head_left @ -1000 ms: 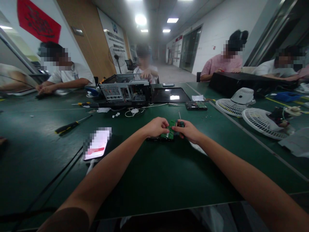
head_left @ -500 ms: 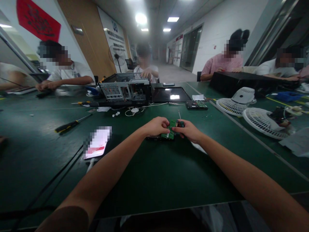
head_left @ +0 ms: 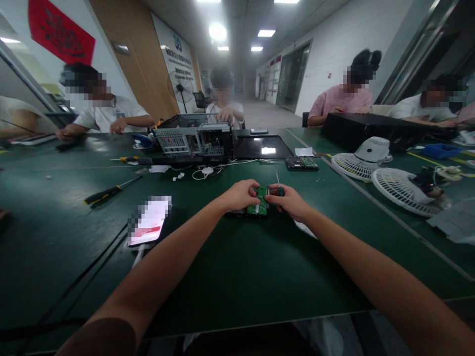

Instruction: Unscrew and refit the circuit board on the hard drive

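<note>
Small green circuit board (head_left: 257, 208) lay flat on a dark base, left hand (head_left: 239, 195) curled tight on its edge, right hand (head_left: 291, 201) gripped a thin screwdriver (head_left: 276, 179) just beside it

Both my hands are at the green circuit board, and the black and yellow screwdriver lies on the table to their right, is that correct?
No. In the head view the black and yellow screwdriver lies on the table to their left, not right. The left hand and right hand are both at the green circuit board.
</note>
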